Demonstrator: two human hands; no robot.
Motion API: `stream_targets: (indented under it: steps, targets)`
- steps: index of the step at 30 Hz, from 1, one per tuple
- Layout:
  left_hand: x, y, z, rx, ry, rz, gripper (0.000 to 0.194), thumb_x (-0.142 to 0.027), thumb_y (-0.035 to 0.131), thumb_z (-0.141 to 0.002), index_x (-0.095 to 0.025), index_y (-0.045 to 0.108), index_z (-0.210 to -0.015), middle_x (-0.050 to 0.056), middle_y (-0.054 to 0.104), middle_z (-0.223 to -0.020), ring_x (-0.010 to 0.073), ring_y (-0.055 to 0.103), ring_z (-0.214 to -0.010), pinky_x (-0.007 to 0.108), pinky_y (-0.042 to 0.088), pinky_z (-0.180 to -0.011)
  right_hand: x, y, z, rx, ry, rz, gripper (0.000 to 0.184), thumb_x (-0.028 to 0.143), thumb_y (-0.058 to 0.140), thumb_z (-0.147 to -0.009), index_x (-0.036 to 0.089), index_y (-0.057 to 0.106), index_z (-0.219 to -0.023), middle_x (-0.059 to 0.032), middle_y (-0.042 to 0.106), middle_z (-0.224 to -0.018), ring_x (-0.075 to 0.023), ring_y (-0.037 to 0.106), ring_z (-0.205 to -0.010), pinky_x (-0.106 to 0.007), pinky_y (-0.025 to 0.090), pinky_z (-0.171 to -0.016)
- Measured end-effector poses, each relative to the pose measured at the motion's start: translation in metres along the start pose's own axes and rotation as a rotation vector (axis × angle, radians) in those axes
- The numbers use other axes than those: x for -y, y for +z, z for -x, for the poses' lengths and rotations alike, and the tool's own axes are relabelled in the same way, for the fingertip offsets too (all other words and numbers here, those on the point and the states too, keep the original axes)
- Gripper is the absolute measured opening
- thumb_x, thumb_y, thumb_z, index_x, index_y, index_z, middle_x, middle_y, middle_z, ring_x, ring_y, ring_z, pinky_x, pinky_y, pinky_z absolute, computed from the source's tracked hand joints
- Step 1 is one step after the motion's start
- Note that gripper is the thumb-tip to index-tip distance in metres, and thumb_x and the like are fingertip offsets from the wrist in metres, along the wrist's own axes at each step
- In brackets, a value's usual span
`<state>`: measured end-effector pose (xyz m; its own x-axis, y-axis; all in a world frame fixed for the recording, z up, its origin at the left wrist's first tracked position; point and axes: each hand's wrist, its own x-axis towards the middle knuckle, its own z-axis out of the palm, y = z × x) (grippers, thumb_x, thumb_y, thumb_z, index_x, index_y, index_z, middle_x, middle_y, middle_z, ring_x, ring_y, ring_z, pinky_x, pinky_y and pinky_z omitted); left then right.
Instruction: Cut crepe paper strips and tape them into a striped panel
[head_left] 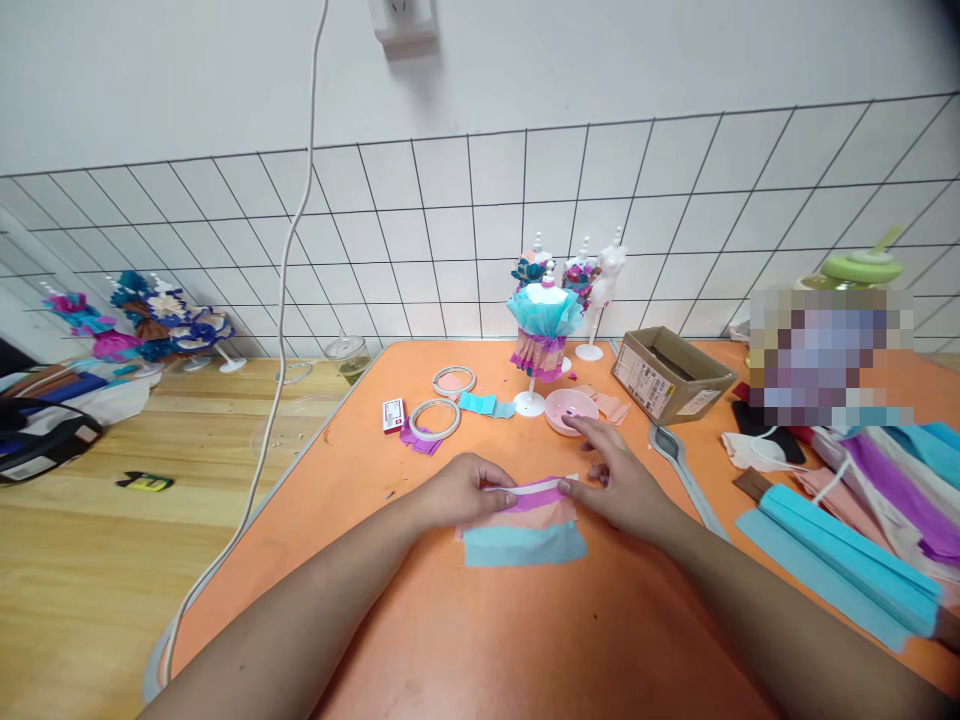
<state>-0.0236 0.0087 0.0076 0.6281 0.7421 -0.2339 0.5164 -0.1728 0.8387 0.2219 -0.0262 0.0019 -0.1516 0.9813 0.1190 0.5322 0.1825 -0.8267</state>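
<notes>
A layered piece of crepe paper (517, 545) in purple, peach and pale blue lies on the orange table in front of me. Along its top purple edge runs a narrow white strip that looks like tape (541, 488). My left hand (469, 492) pinches the left part of that edge between thumb and fingers. The right end is touched by the thumb of my right hand (619, 475), whose other fingers are spread and raised. Beyond my hands stands a small white dress form (545, 315) in a blue, peach and purple paper dress.
Two tape rolls (435, 420), a small red-and-white box (393, 416), turquoise paper (486, 404) and a pink bowl (559, 412) lie ahead. A cardboard box (671, 380) and folded crepe paper (847, 560) are to the right. A white cable (283, 300) hangs at left.
</notes>
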Motion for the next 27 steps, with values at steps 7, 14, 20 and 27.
stream_targets:
  steps: [7,14,20,27]
  targets:
    - [-0.001,0.000,0.002,0.025,-0.037,-0.018,0.036,-0.044,0.061,-0.075,-0.016,0.071,-0.095,0.000,0.068,-0.077,0.0137,0.058,-0.069,0.019,0.043,-0.058,0.002,0.002,-0.003,0.252,0.118,-0.231,0.019,0.033,0.065,-0.073,0.018,0.067,-0.085,-0.0052,0.069,-0.088,-0.0191,0.063,-0.082,-0.028,0.050,-0.071]
    - [0.006,-0.013,-0.001,-0.115,-0.088,0.050,0.035,-0.045,0.063,-0.073,-0.016,0.071,-0.090,0.004,0.071,-0.085,0.0181,0.063,-0.077,0.024,0.046,-0.065,0.004,-0.011,-0.005,0.141,0.252,-0.274,0.023,0.041,0.061,-0.075,0.019,0.058,-0.080,0.0049,0.052,-0.049,-0.0097,0.049,-0.039,-0.020,0.034,-0.039]
    - [0.002,-0.015,0.000,-0.146,-0.076,0.148,0.032,-0.046,0.067,-0.070,-0.014,0.068,-0.073,0.001,0.066,-0.068,0.0149,0.059,-0.065,0.023,0.044,-0.061,-0.002,-0.013,-0.006,0.123,0.271,-0.351,0.030,0.047,0.062,-0.074,0.019,0.058,-0.081,0.0037,0.053,-0.054,-0.0099,0.051,-0.041,-0.020,0.034,-0.039]
    - [0.008,-0.019,-0.002,-0.147,-0.073,0.280,0.037,-0.051,0.066,-0.071,-0.014,0.067,-0.073,0.001,0.066,-0.073,0.0147,0.058,-0.070,0.024,0.044,-0.069,-0.010,-0.017,-0.010,0.060,0.238,-0.461,0.029,0.045,0.067,-0.072,0.018,0.059,-0.078,0.0047,0.052,-0.060,-0.0063,0.045,-0.044,-0.019,0.032,-0.041]
